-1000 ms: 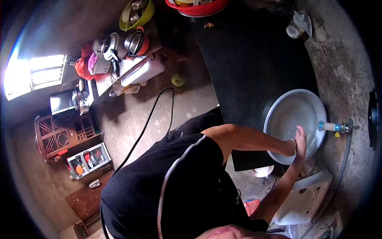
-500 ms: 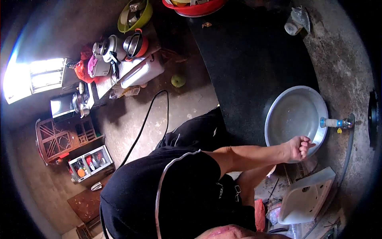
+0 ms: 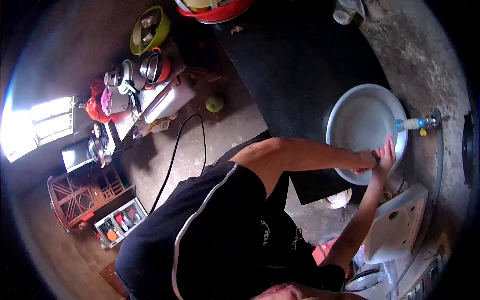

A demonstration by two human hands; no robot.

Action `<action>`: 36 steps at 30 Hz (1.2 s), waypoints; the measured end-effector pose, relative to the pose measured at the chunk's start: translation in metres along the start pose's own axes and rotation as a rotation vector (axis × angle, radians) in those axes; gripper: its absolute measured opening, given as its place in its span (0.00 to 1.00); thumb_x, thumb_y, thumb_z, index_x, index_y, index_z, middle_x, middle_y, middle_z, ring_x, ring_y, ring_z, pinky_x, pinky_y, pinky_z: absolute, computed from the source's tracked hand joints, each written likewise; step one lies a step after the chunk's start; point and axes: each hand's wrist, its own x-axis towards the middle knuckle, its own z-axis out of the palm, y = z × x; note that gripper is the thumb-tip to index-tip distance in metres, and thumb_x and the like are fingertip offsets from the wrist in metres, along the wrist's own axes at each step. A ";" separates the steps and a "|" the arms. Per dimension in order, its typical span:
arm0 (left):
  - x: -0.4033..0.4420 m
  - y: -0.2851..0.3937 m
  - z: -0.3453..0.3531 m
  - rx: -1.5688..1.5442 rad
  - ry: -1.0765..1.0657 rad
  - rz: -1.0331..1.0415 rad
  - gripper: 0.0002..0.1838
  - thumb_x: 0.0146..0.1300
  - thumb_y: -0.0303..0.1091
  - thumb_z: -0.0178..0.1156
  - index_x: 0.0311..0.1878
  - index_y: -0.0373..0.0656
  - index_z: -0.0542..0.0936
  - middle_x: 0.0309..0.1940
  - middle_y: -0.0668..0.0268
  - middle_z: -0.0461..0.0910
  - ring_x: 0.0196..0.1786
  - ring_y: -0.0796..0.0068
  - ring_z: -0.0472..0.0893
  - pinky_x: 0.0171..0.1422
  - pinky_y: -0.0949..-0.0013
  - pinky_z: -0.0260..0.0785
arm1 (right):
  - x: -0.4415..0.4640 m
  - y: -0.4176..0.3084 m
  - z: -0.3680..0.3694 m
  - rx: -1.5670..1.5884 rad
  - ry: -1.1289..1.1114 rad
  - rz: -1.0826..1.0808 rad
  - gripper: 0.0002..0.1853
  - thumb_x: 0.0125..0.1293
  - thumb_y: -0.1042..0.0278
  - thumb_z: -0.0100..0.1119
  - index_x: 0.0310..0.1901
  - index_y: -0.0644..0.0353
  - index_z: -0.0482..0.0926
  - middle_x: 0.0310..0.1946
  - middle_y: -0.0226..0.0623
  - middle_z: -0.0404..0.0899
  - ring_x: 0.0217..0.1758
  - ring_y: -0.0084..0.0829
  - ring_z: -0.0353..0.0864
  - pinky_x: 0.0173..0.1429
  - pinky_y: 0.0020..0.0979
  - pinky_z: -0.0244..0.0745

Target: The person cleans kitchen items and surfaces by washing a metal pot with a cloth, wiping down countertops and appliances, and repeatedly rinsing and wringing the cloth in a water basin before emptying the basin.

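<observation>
Over the near rim of a metal basin (image 3: 334,107) holding clear water, my two hands touch each other. My left hand (image 3: 368,159) has its fingers curled round the base of my right hand. Fingers of my right hand (image 3: 385,154) are stretched out and a little apart, pointing toward the basin's far wall; it holds nothing I can see. The basin stands on a black tabletop (image 3: 300,75). Close to its rim, a tap with a blue and white fitting (image 3: 414,124) comes out of the wall.
A white sink (image 3: 395,225) leans low by the wall under my right arm. A red basin (image 3: 220,12) sits at the table's far end. Pots (image 3: 155,67) and a green bowl (image 3: 150,32) are at upper left, a green round object (image 3: 214,104) on the floor.
My hands were together, then apart with my left hand in a fist and my right hand hidden behind my left arm; now they touch again over the basin. The view has shifted slightly.
</observation>
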 end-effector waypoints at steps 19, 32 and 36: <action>0.022 -0.029 -0.047 1.384 0.138 0.608 0.20 0.61 0.40 0.50 0.50 0.38 0.62 0.31 0.48 0.80 0.35 0.47 0.81 0.38 0.45 0.72 | 0.013 0.082 -0.004 0.772 0.405 0.030 0.07 0.67 0.66 0.49 0.41 0.59 0.72 0.16 0.27 0.64 0.17 0.27 0.65 0.23 0.32 0.67; -0.020 0.012 -0.039 1.054 0.167 0.414 0.20 0.54 0.49 0.61 0.34 0.38 0.76 0.26 0.60 0.79 0.32 0.66 0.80 0.36 0.63 0.74 | -0.036 0.038 -0.019 0.237 0.035 -0.162 0.33 0.54 0.71 0.66 0.60 0.61 0.60 0.36 0.38 0.75 0.29 0.26 0.78 0.29 0.24 0.75; -0.031 0.017 -0.053 0.155 -0.067 0.216 0.23 0.64 0.51 0.52 0.52 0.43 0.73 0.37 0.64 0.79 0.37 0.76 0.78 0.40 0.67 0.73 | -0.064 0.022 0.001 0.404 -0.012 -0.279 0.36 0.51 0.84 0.55 0.64 0.56 0.57 0.47 0.40 0.72 0.42 0.30 0.77 0.48 0.30 0.75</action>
